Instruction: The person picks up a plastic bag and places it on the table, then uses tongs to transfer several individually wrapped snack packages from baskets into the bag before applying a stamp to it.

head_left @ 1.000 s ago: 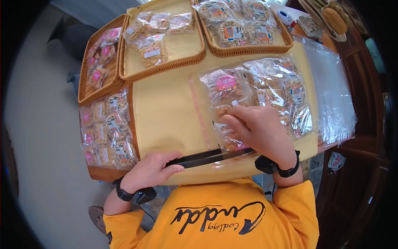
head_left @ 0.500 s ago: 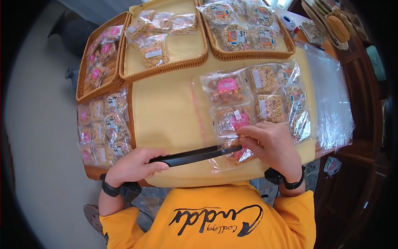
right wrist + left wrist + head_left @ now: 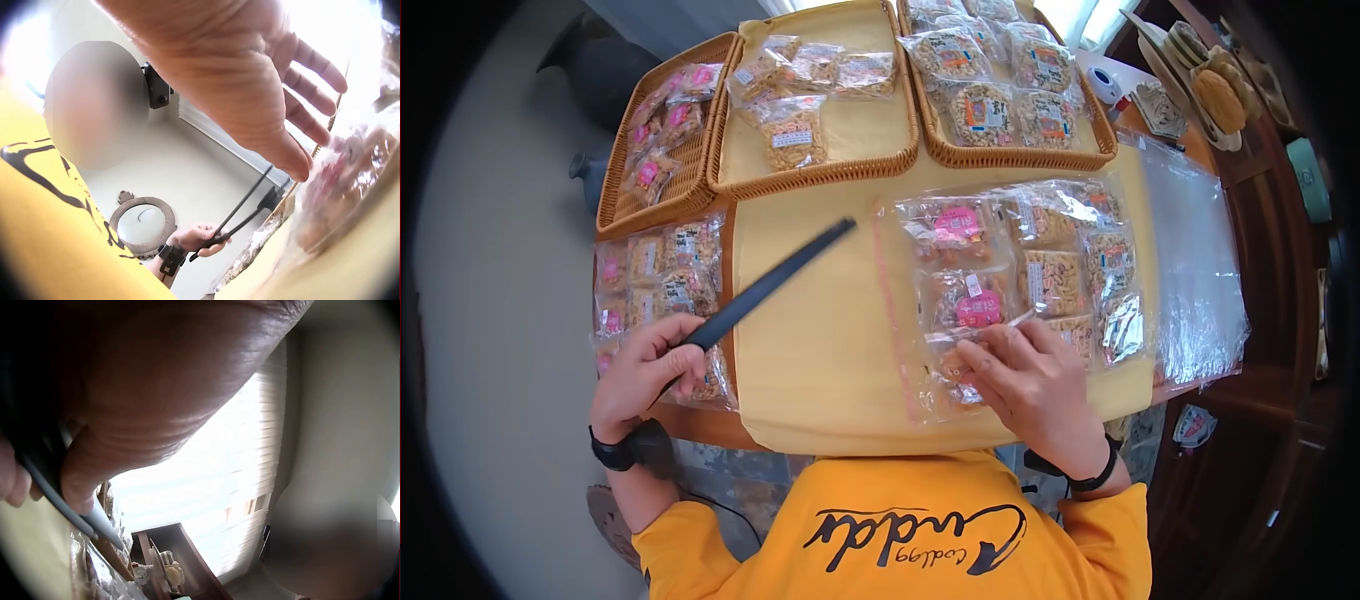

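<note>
My left hand [image 3: 650, 375] grips a pair of black tongs [image 3: 775, 282] near one end, and their far end points up over the yellow table cover. The tongs' two arms stand apart in the right wrist view. On the right lies a clear plastic bag [image 3: 907, 335] of wrapped snack packets, with pink-labelled packets [image 3: 978, 305] down its left side and nut clusters [image 3: 1052, 282] beside them. My right hand [image 3: 1040, 390] is over the bag's near part, fingertips right at the lowest packets. Its fingers look extended in the right wrist view, with the thumb apart from them.
Three wicker baskets stand along the far side: pink-labelled packets in the left one [image 3: 605, 195], nut packs in the middle [image 3: 820, 180] and right ones [image 3: 1020, 157]. Another filled bag [image 3: 668, 270] lies at the left edge. Flat clear bags [image 3: 1200, 290] lie at the right edge.
The tongs have come away from the bag's near end and swung up to the left with my left hand. My right hand has moved nearer, from the middle packet to the lowest packets.
</note>
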`<state>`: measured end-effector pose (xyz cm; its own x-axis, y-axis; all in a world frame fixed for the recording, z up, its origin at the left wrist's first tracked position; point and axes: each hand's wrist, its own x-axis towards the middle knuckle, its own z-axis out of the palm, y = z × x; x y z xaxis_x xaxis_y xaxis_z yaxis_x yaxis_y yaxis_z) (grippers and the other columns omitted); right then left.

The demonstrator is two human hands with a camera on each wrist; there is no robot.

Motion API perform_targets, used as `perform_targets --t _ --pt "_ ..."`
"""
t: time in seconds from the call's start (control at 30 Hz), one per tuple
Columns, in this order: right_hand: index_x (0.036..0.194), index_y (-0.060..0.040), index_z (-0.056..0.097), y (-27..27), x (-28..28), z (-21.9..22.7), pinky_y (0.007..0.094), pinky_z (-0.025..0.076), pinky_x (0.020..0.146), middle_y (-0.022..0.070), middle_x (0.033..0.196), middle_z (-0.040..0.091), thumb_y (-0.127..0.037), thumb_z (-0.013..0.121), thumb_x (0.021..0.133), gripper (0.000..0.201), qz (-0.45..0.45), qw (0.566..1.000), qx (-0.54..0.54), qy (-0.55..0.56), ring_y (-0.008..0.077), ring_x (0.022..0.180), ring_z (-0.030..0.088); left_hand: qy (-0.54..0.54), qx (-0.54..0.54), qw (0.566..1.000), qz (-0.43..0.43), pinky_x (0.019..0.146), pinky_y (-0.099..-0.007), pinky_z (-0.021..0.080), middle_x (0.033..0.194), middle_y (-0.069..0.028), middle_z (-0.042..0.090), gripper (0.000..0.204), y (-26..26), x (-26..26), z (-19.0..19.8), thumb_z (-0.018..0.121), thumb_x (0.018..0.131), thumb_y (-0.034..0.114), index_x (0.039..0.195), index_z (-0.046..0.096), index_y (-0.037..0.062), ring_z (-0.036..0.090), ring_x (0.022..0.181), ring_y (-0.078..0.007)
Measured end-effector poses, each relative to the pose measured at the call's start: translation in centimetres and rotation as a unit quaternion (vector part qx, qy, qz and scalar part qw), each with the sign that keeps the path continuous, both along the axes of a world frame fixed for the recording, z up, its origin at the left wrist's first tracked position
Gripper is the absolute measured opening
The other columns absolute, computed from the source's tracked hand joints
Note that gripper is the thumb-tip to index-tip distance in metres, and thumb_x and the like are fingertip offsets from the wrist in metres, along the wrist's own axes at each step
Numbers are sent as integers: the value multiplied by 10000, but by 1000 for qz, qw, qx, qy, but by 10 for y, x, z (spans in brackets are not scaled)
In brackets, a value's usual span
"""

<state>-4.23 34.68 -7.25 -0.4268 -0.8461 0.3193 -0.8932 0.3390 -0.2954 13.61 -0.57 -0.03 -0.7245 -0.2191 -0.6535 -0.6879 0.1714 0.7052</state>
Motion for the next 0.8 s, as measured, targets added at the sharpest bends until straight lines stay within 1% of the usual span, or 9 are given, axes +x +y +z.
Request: perform_targets --t 0.03,0.1,0.33,0.4,0.43,0.5,0.63,0.73,0.8 --pt "1034 -92 638 1 4 -1 355 438 719 15 973 559 -172 762 660 402 14 999 29 -35 206 882 548 54 31 996 62 555 -198 466 774 11 583 260 5 -5 -3 579 954 168 1166 571 19 540 619 -46" --pt "1036 -95 635 1 7 -2 358 433 739 18 982 556 -181 764 651 414 17 999 27 -27 209 902 548 124 83 977 151 553 -196 506 846 -26 606 281 13 -18 -10 509 989 149 1231 514 6 583 646 -68" --pt "1164 -127 623 6 16 -10 433 404 859 44 1096 566 -263 774 630 571 27 999 28 -13 253 1054 538 264 73 945 180 577 -217 531 957 -67 587 403 2 -83 -50 532 966 131 1333 439 -8 596 737 -84" --pt "1208 -138 615 9 18 -16 447 397 882 50 1136 567 -277 773 638 607 27 999 35 7 260 1084 528 293 -35 939 178 576 -216 524 969 -71 592 427 -9 -103 -52 544 946 107 1343 439 -12 599 756 -87" --pt "1233 -145 606 10 19 -17 445 395 896 53 1161 564 -285 771 648 625 28 999 40 11 263 1098 519 296 -37 937 181 576 -216 524 969 -71 592 427 -15 -112 -53 544 946 107 1343 439 -12 599 756 -87" --pt "1281 -155 585 13 19 -19 451 391 918 50 1207 559 -305 769 668 658 31 999 43 11 271 1112 508 300 -177 921 175 557 -218 511 922 -73 610 430 -25 -129 -54 550 927 103 1333 460 -5 599 690 -88" --pt "1288 -151 576 14 15 -19 452 391 918 46 1215 554 -321 769 665 674 41 998 41 14 268 1116 504 231 -256 921 183 551 -220 518 906 -105 636 433 -34 -150 -52 565 898 92 1306 487 -32 627 790 -99" --pt "1307 -130 553 14 11 -18 445 393 925 46 1243 545 -328 761 672 697 60 996 59 14 268 1128 498 238 -271 914 184 621 -289 537 907 -149 661 387 -35 -164 -62 576 878 101 1242 541 -25 656 824 -175" --pt "1321 -105 532 15 13 -22 440 391 943 47 1284 533 -317 751 685 705 78 996 51 14 271 1150 488 276 -393 871 109 741 -372 532 959 -199 667 348 -37 -172 -69 578 855 104 1174 590 -36 659 856 -291"
